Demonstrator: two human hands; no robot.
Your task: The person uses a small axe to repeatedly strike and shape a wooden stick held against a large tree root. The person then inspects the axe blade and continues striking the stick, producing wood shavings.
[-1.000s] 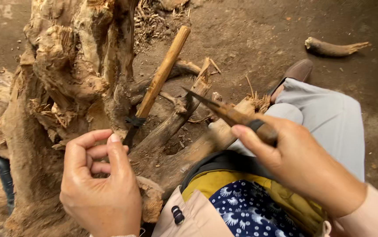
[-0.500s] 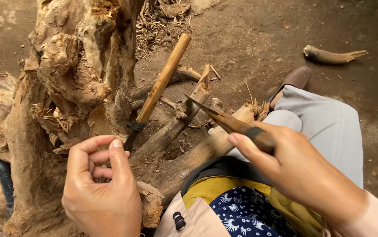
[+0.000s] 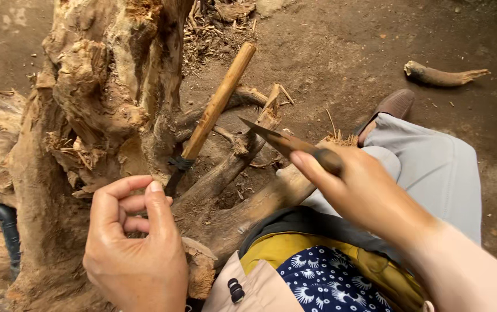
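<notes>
The right hand (image 3: 369, 193) is reaching in from the lower right toward the weathered tree stump (image 3: 86, 133), with the wrist straight and the forearm sloping up from the corner. Its fingers are wrapping tightly around a dark-handled knife (image 3: 286, 144), the forefinger lying along the handle, and the narrow blade is pointing up and left at the stump's roots. The blade tip is hanging just above a splintered root (image 3: 242, 153) that juts out from the stump's base.

The left hand (image 3: 136, 248) is hovering in front of the stump's lower part, back of the hand toward the camera. Its thumb and forefinger are curling toward each other in a loose pinch; whether anything sits between them I cannot tell.

A tool with a pale wooden handle (image 3: 216, 104) is leaning against the stump's right side, its dark head down among the roots. Right of the stump, the person's grey-trousered knee (image 3: 433, 167) is bending over bare earth.
</notes>
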